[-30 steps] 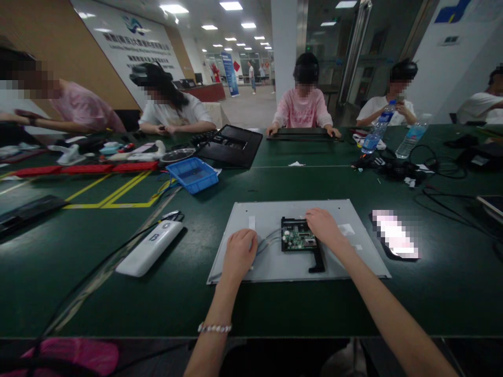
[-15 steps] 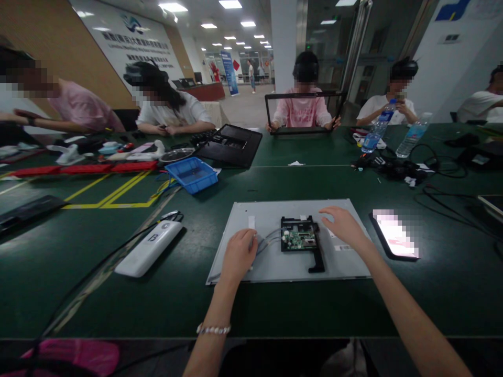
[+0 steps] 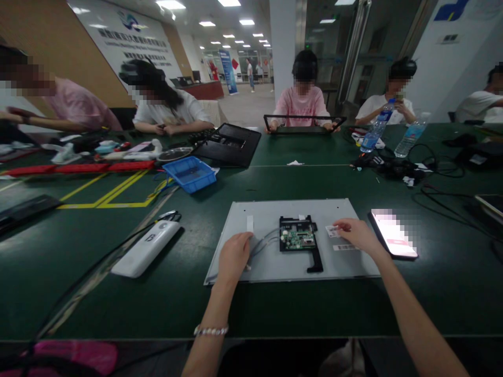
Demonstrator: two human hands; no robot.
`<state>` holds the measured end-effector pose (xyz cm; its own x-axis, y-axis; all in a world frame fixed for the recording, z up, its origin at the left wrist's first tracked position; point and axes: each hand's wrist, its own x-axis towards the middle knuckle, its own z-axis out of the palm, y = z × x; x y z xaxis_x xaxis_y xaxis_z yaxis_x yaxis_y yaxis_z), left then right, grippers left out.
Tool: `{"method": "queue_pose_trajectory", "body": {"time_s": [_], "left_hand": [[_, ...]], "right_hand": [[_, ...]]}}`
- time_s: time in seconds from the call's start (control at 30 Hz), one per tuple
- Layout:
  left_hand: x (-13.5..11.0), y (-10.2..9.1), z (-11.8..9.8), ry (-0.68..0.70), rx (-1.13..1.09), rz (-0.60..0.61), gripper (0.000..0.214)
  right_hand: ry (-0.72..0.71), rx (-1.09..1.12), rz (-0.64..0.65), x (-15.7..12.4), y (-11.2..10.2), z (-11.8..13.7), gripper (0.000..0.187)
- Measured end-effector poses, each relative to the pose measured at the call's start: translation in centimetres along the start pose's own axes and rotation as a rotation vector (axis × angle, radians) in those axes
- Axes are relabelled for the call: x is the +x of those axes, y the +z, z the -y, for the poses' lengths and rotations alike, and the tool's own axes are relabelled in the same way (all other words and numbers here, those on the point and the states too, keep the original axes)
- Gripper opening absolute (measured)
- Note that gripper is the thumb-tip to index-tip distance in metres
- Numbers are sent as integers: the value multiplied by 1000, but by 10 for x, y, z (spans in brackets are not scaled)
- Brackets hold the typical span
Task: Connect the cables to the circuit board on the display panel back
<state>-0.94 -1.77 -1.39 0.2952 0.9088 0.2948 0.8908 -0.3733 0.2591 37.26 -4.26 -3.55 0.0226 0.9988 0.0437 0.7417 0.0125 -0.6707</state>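
The grey panel [image 3: 275,269] is laid flat on the green table [image 3: 275,314], directly before the wearer. The black bracket [image 3: 315,260] is seated near the panel's middle; the green board [image 3: 299,239] is framed by it, and one arm of the bracket is extended toward the near edge. Grey cables [image 3: 265,243] are run from the board's left side toward the left hand [image 3: 234,256]. This hand is placed over the panel's left part, its fingers curled down, just beside a white strip [image 3: 250,223]; whether a cable is gripped cannot be told, the fingertips being partly hidden. The right hand [image 3: 357,234] is held over the panel's right part, with thumb and fingers drawn nearly together at a small label [image 3: 331,231]; whether the label is pinched or merely approached cannot be told. A barcode [image 3: 346,247] is seen just below that hand. To the right, a lit phone [image 3: 394,234] is laid beside the panel; to the left, a white pack [image 3: 146,250] is set well apart from it. Beyond, a blue tray [image 3: 196,183] is placed near a black shell [image 3: 231,146]. Across the table, a black frame [image 3: 304,117] is held by a co-worker [image 3: 301,99] in both hands.
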Motion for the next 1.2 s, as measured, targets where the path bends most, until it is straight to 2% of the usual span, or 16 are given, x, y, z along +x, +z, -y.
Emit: {"method": "queue_pose_trajectory", "body": {"time_s": [0.27, 0.43, 0.63, 0.7, 0.83, 0.97, 1.1, 1.2], "left_hand": [[-1, -5, -4, -27, 45, -98, 29], [0, -5, -6, -18, 72, -76, 24], [0, -5, -9, 31, 41, -129, 21], [0, -5, -9, 47, 33, -143, 21], [0, -4, -8, 50, 20, -128, 21], [0, -5, -8, 55, 4, -111, 20], [-2, -6, -9, 63, -15, -109, 20], [-2, -6, -9, 61, -21, -120, 20]], "right_hand": [[-9, 91, -220, 1, -1, -4, 25], [-51, -51, -234, -1, 0, -3, 23], [-154, -175, -304, 6, 8, 7, 25], [-247, -169, -273, 13, 12, 21, 28], [-406, -199, -100, 30, 24, 56, 30], [-380, -265, 37, 49, 38, 72, 24], [-290, -285, 36, 58, 47, 75, 22], [-279, -270, -51, 54, 42, 76, 24]]}}
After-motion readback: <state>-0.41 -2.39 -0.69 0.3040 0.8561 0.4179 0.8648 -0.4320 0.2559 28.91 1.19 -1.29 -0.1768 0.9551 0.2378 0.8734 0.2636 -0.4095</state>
